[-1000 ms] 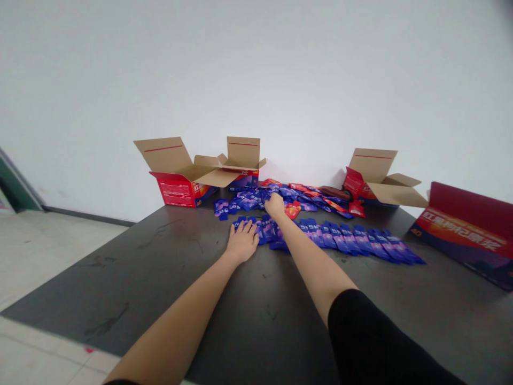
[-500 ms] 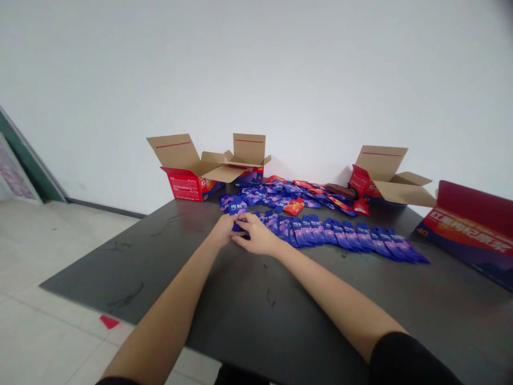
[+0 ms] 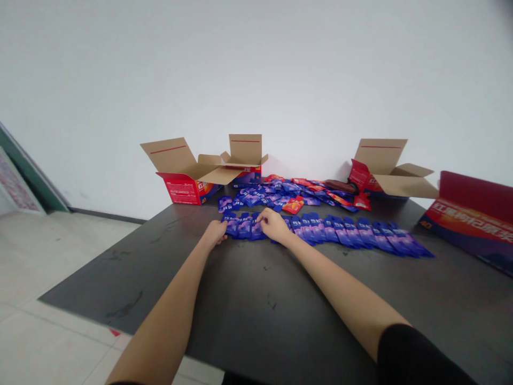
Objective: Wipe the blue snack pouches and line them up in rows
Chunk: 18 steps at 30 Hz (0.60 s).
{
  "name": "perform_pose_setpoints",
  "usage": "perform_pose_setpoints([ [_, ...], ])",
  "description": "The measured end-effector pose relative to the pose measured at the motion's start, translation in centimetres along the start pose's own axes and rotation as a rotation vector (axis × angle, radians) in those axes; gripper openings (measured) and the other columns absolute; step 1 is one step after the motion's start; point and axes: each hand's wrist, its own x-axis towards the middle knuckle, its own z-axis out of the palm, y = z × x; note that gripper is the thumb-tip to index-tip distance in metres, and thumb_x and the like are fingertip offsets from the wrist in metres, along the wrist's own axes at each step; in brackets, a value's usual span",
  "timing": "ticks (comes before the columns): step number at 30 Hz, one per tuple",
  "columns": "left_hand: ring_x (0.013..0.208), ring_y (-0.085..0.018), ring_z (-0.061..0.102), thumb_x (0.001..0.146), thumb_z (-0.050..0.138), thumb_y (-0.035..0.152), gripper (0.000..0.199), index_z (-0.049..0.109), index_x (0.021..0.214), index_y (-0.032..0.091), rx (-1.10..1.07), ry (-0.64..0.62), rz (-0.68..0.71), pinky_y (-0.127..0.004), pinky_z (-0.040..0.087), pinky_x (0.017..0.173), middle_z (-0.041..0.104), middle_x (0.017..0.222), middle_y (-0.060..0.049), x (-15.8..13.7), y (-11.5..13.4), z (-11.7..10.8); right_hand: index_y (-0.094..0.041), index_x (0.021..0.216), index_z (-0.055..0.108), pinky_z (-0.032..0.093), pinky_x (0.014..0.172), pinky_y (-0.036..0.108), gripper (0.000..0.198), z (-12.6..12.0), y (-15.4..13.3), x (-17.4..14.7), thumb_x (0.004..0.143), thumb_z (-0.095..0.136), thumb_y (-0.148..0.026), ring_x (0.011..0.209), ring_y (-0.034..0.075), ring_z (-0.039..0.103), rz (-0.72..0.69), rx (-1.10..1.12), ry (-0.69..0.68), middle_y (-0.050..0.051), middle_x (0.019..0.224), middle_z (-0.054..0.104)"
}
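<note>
A row of overlapping blue-purple sachets [image 3: 315, 228] runs across the black table. At the row's left end, my left hand [image 3: 215, 233] has its fingers closed on the lower left edge of the endmost sachet [image 3: 231, 225]. Farther right, my right hand [image 3: 276, 225] rests over the row with its fingers curled down. Its fingertips meet beside the top of a sachet [image 3: 257, 228], and whatever they pinch is hidden. Part of the row lies behind this hand.
Behind the row is a heap of loose blue and red sachets [image 3: 252, 197], with a red sachet [image 3: 294, 205] at its front. Open cartons stand at the left [image 3: 182, 188], back [image 3: 252, 175], back right [image 3: 372, 184] and right [image 3: 473, 227]. A wall rises behind the table [image 3: 160, 299].
My hands have moved apart: the right went right over the row, the left slightly left and down. The sachet they held together now lies at the row's left end. The view shifted slightly.
</note>
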Motion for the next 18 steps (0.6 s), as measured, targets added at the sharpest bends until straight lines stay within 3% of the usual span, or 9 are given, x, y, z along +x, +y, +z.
perform_pose_setpoints([
  [4,0.097,-0.021,0.061,0.091,0.054,0.041,0.035,0.058,0.113,0.014,0.268,0.093,0.014,-0.042,0.051,0.085,0.061,0.112,-0.009,-0.2,0.2,-0.4,-0.020,0.079,0.067,0.046,0.077,0.025,0.025,-0.2,0.4,-0.1,0.075,0.047,-0.006,0.081,0.015,0.059,0.016,-0.013,-0.005,0.002,0.090,0.063],
  [9,0.109,-0.040,0.057,0.090,0.036,0.057,0.058,0.062,0.108,0.008,0.539,0.261,0.113,-0.051,0.043,0.089,0.062,0.110,-0.025,-1.1,0.1,-0.6,-0.020,0.080,0.067,0.046,0.079,0.026,0.025,-0.4,0.5,-0.2,0.075,0.047,-0.006,0.083,0.015,0.060,0.016,-0.017,-0.010,0.003,0.091,0.063],
  [12,0.106,-0.040,0.059,0.088,0.034,0.056,0.058,0.061,0.113,0.011,0.643,0.293,0.175,-0.048,0.045,0.085,0.064,0.109,-0.024,-1.3,0.0,-0.5,-0.020,0.081,0.067,0.046,0.080,0.027,0.027,-0.5,0.5,-0.1,0.075,0.045,-0.004,0.086,0.016,0.060,0.021,-0.019,-0.003,0.003,0.092,0.063],
  [15,0.099,-0.039,0.063,0.087,0.031,0.060,0.062,0.066,0.106,0.011,0.711,0.312,0.188,-0.045,0.047,0.080,0.066,0.102,-0.024,-1.5,0.2,-0.6,-0.020,0.080,0.067,0.047,0.079,0.026,0.027,-0.5,0.7,-0.1,0.075,0.046,-0.005,0.085,0.016,0.060,0.026,-0.023,-0.002,0.003,0.091,0.063],
  [18,0.103,-0.040,0.060,0.087,0.030,0.059,0.064,0.067,0.104,0.010,0.761,0.370,0.210,-0.049,0.044,0.084,0.065,0.105,-0.025,-1.7,0.4,-0.6,-0.020,0.079,0.067,0.047,0.079,0.026,0.026,-0.5,0.9,0.0,0.075,0.047,-0.005,0.085,0.016,0.060,0.029,-0.029,-0.005,0.002,0.090,0.063],
])
